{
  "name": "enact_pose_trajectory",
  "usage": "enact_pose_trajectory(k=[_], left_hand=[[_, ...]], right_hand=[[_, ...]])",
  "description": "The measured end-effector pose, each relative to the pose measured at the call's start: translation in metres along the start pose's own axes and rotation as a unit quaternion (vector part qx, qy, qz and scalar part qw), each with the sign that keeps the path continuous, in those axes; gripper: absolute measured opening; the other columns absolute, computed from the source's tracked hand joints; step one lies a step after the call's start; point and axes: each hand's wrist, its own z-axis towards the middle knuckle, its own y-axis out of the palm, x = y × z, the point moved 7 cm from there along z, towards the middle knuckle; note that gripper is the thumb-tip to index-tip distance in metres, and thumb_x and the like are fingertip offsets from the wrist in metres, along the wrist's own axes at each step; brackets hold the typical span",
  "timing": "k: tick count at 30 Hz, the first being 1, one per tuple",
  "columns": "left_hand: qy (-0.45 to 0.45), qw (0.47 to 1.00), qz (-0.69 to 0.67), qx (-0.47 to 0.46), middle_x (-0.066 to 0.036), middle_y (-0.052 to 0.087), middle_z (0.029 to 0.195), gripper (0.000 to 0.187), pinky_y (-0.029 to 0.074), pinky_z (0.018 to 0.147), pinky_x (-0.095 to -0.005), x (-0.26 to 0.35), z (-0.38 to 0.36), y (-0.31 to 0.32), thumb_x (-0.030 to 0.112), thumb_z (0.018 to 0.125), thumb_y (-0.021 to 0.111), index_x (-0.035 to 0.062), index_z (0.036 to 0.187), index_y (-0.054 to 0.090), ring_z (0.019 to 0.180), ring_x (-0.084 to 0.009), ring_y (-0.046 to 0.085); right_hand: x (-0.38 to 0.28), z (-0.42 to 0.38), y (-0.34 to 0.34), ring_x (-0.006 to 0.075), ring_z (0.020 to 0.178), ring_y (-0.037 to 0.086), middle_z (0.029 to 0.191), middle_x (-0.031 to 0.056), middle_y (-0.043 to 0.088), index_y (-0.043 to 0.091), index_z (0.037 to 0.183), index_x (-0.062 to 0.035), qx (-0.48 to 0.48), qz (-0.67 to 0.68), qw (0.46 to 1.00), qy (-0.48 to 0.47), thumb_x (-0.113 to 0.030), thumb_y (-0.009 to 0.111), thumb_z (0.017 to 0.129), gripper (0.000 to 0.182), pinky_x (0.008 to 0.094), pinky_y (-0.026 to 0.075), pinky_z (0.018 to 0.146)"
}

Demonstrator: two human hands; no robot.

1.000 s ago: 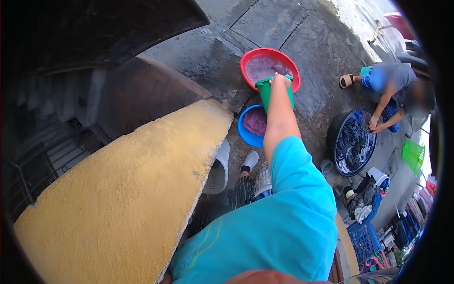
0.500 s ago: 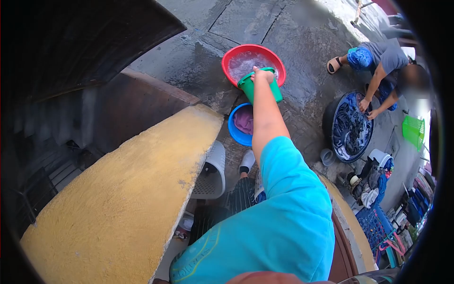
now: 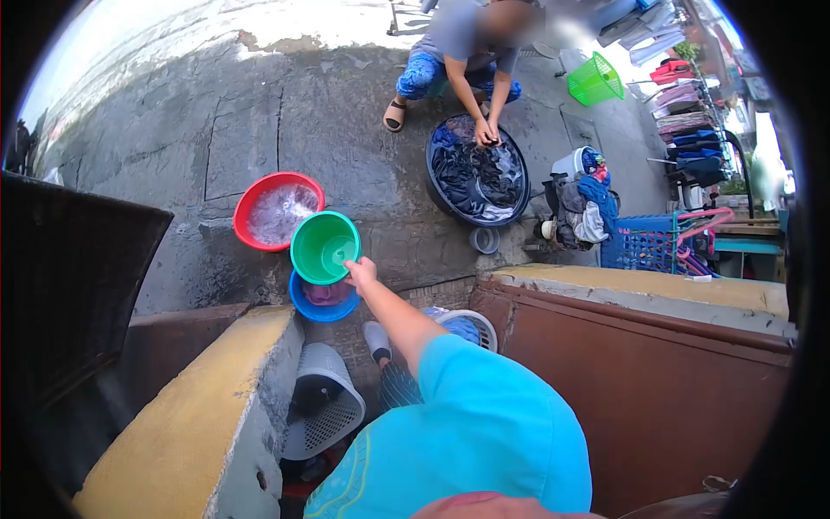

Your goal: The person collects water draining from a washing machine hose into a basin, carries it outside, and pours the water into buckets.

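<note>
My right hand (image 3: 361, 272) grips the rim of a green bucket (image 3: 311, 251), whose open mouth faces the camera. A little clear liquid seems to lie at its bottom. The bucket overlaps the edges of a red basin (image 3: 244, 221) of foamy water and a blue basin (image 3: 304, 304) with purple cloth inside. My left hand is not in view.
A crouching person (image 3: 467, 43) has both hands in a dark tub (image 3: 435, 186) of wet clothes. A clear container (image 3: 485, 240) stands beside it. Nearby are a clothes pile (image 3: 575, 212), a green basket (image 3: 595, 80), a grey basket (image 3: 333, 415) and a yellow-topped wall (image 3: 181, 415).
The view has swung right, showing more of the brown wall. The green bucket, earlier tipped over the red basin, has come back toward the blue basin, and its inside now shows.
</note>
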Motion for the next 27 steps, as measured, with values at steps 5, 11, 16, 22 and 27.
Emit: enact_pose_trajectory(k=[5,11,16,22,27], left_hand=[[0.019,0.996,-0.058,0.071,-0.018,0.063,0.109,0.016,0.019,0.112,-0.0506,0.016,0.003,-0.03,0.008,0.087,0.054,-0.0023,0.094,0.064,0.116,-0.0341,0.052],[0.034,0.984,-0.073,0.158,-0.018,0.064,0.108,0.016,0.019,0.112,-0.0507,0.01,0.006,-0.084,0.007,0.087,0.054,-0.0023,0.094,0.064,0.115,-0.034,0.053],[0.037,0.98,-0.072,0.181,-0.018,0.064,0.108,0.016,0.018,0.113,-0.0508,0.001,-0.007,-0.139,0.007,0.087,0.054,-0.0023,0.095,0.064,0.114,-0.0339,0.054],[0.04,0.979,-0.013,0.199,-0.008,0.067,0.101,0.022,0.006,0.112,-0.057,0.005,-0.001,-0.153,0.018,0.09,0.05,0.0034,0.097,0.065,0.106,-0.0263,0.06],[0.044,0.975,-0.035,0.215,-0.005,0.067,0.102,0.021,0.005,0.112,-0.058,0.004,-0.003,-0.156,0.019,0.089,0.051,0.0062,0.095,0.066,0.108,-0.0243,0.058]], right_hand=[[0.019,-0.084,-0.124,0.022,0.079,0.064,0.091,0.0072,0.062,0.055,0.098,-0.0056,0.018,-0.06,0.998,0.006,-0.011,0.063,0.082,0.019,0.0404,0.054,0.067],[0.036,-0.182,-0.301,0.0233,0.073,0.062,0.085,0.009,0.063,0.061,0.092,-0.0039,0.191,-0.1,0.976,0.001,-0.013,0.07,0.074,0.022,0.0401,0.049,0.053],[0.09,-0.255,-0.42,0.0218,0.062,0.057,0.074,0.0091,0.056,0.059,0.092,-0.0059,0.267,0.067,0.961,0.037,-0.003,0.064,0.075,0.018,0.0386,0.048,0.053],[0.172,-0.33,-0.493,0.0205,0.056,0.05,0.07,0.0101,0.05,0.054,0.086,-0.0033,0.383,0.267,0.88,0.083,-0.002,0.062,0.075,0.014,0.0392,0.047,0.052],[0.235,-0.364,-0.521,0.0212,0.058,0.048,0.071,0.0109,0.048,0.053,0.086,-0.0013,0.407,0.36,0.832,0.114,-0.002,0.061,0.076,0.013,0.0389,0.047,0.054]])
